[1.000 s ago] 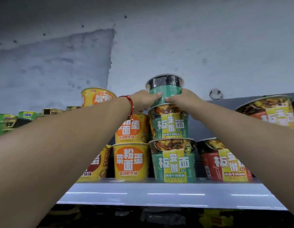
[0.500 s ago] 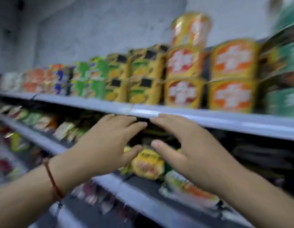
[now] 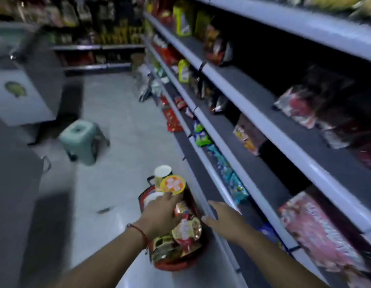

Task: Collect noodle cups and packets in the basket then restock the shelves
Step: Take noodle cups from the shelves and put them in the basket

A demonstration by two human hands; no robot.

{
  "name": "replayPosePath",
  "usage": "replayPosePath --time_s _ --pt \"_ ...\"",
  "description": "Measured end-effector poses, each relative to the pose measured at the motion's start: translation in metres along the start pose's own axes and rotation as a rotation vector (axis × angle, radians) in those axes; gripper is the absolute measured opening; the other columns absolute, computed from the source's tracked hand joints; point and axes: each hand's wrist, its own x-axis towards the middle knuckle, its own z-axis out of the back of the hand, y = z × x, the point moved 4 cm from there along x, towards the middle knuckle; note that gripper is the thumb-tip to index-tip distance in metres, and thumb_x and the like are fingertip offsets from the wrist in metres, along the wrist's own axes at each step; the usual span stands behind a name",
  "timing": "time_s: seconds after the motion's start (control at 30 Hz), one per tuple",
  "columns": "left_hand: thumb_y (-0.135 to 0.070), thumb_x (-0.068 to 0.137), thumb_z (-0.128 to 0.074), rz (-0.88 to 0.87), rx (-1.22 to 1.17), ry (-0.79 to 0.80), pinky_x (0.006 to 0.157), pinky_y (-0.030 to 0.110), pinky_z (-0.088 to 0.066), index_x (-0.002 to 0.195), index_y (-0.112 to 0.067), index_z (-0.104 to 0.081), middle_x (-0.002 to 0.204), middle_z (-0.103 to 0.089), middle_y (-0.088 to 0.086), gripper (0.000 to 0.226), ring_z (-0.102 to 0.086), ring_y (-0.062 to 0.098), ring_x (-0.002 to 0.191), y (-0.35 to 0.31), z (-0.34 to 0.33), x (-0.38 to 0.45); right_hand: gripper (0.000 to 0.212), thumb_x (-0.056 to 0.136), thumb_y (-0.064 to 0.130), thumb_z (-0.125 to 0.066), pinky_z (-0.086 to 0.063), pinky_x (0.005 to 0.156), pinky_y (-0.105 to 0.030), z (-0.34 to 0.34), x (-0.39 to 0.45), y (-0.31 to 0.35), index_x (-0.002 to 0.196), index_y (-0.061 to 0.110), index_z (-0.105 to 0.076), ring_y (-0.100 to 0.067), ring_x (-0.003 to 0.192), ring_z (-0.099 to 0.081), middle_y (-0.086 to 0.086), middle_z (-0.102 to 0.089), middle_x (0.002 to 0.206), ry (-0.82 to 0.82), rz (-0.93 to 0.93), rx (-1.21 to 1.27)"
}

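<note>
View: we have turned from the top shelf of stacked cups down to the aisle floor.
Left hand [image 3: 159, 215]: off the green cup it gripped a second ago, now reaching into the red basket [image 3: 172, 266] over the noodle cups [image 3: 186, 228].
Right hand [image 3: 224, 220]: also off that cup, now spread open just right of the basket, near the lowest shelf edge [image 3: 209, 173].
</note>
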Motion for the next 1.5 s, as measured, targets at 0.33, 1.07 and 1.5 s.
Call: replayPosePath --time_s 0.33,1.07,1.5 --pt "-0.051 0.085 -0.058 0.33 -0.307 0.431 0.094 0.041 -0.05 0.139 -0.025 -0.04 0.135 -0.054 0.008 0.062 -0.057 0.03 0.115 0.119 -0.245 0.067 0.05 0.089 0.042 -0.061 -0.054 0.085 -0.033 -0.193 0.211 -0.089 0.132 0.019 -0.055 -0.022 0.101 -0.065 -0.005 -0.065 0.122 0.252 -0.278 0.15" --pt "-0.024 0.07 -0.089 0.195 -1.188 0.289 0.103 0.036 -0.048 0.147 -0.043 -0.027 0.139 -0.053 -0.014 0.1 -0.051 0.007 0.128 0.094 -0.165 0.14 0.032 0.09 0.036 -0.068 -0.054 0.062 -0.028 -0.12 0.265 -0.104 0.11 0.011 -0.069 -0.023 0.088 -0.073 -0.007 -0.077 0.095 0.193 -0.541 0.911" --pt "-0.015 0.072 -0.081 0.024 -1.174 -0.169 0.066 0.016 -0.054 0.136 -0.029 -0.033 0.118 -0.057 0.0 0.081 -0.068 -0.004 0.086 0.019 0.135 0.082 0.047 0.086 0.065 -0.056 -0.048 0.082 -0.033 0.125 0.117 0.043 0.088 0.019 -0.066 -0.02 0.086 -0.062 -0.005 -0.068 0.087 0.122 -0.178 1.339"
